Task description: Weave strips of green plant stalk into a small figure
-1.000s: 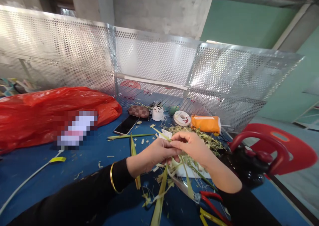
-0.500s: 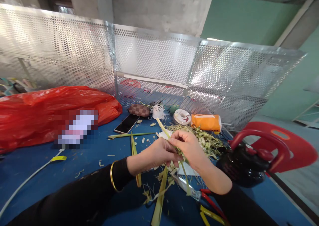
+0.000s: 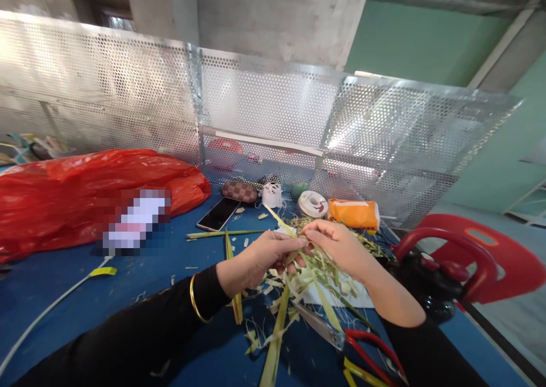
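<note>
My left hand (image 3: pixel 260 259) and my right hand (image 3: pixel 336 245) meet above the blue table (image 3: pixel 140 284), both pinched on a bundle of green and pale leaf strips (image 3: pixel 311 267). One thin strip (image 3: pixel 277 221) sticks up and back from between my fingers. Longer strips (image 3: pixel 277 330) hang down from the bundle onto the table. A gold bangle (image 3: pixel 194 299) circles my left wrist above a black sleeve.
Red-handled scissors (image 3: pixel 341 338) lie under my right forearm. A pile of leaf scraps (image 3: pixel 362 242), orange packet (image 3: pixel 354 213), tape roll (image 3: pixel 313 203), phone (image 3: pixel 218 214), red plastic bag (image 3: pixel 85 188) and black kettle with red handle (image 3: pixel 430 279) surround me. Perforated metal screen (image 3: pixel 273 114) behind.
My hands stayed together on the strips; the right hand lifted and turned slightly, and the bundle below spread out a little. The view shifted slightly.
</note>
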A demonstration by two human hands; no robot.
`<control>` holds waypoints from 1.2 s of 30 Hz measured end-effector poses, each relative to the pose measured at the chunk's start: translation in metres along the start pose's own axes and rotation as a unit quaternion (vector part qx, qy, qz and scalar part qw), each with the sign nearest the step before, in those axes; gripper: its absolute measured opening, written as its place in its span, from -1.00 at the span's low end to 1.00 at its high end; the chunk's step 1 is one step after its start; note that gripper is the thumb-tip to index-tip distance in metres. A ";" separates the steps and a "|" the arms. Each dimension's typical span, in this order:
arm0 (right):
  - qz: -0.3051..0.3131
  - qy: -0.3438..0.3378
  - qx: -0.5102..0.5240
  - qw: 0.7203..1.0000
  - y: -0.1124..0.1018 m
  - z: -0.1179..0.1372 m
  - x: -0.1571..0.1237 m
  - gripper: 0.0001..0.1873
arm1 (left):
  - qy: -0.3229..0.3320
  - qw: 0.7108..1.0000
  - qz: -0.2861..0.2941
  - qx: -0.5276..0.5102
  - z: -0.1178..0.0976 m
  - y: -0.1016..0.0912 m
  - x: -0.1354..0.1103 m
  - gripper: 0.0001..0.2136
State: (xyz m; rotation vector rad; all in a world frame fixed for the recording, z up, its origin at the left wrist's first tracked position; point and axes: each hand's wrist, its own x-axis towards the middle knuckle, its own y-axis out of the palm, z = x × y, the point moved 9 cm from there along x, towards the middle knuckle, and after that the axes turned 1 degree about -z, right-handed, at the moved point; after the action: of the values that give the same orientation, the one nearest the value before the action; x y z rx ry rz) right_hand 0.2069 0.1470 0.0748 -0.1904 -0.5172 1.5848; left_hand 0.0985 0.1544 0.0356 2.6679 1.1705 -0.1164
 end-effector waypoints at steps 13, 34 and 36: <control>-0.151 -0.155 -0.225 0.950 -0.002 0.055 -0.028 -0.75 | 0.054 0.984 -0.107 -0.131 -0.009 -0.028 0.006 -0.71; -0.092 -0.120 -0.122 0.981 0.037 0.032 -0.021 -0.77 | 0.113 0.968 -0.157 -0.162 -0.032 -0.033 -0.009 -0.94; -0.084 -0.126 -0.117 0.982 0.039 0.034 -0.021 -0.76 | 0.115 0.967 -0.152 -0.172 -0.033 -0.034 -0.009 -0.91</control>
State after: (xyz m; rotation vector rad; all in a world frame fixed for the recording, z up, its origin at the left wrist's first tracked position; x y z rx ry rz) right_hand 0.1597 0.1193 0.0838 -0.1192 -0.8951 1.3873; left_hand 0.0672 0.1778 0.0629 2.2295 1.5074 0.3262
